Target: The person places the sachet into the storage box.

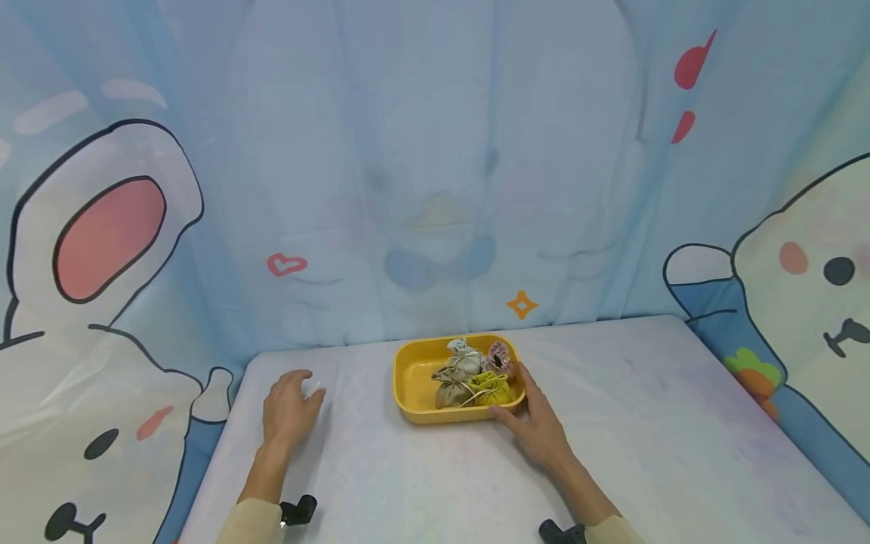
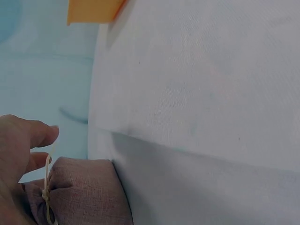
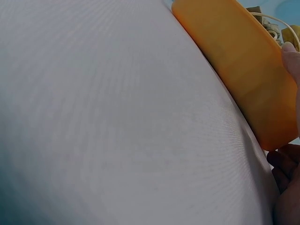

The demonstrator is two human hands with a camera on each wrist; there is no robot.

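Note:
My left hand [image 1: 288, 408], fingers curled, is at the table's left side. In the left wrist view a mauve drawstring pouch [image 2: 91, 192] with a cream cord sits against this hand, its gathered neck in among the fingers; the head view mostly hides it behind the hand. My right hand [image 1: 540, 431] grips the right end of a yellow tray [image 1: 414, 378], thumb at the front rim and fingers round the side. Inside the tray are a pale grey pouch [image 1: 465, 359], a pink pouch [image 1: 498, 358], an olive-brown pouch [image 1: 451, 393] and a yellow-green pouch [image 1: 491, 390], bunched toward the right.
A white cloth covers the table [image 1: 435, 468]. Behind its back edge hangs a light blue curtain [image 1: 421, 151] printed with cartoon animals. Black wrist straps [image 1: 297, 511] show at both sleeves.

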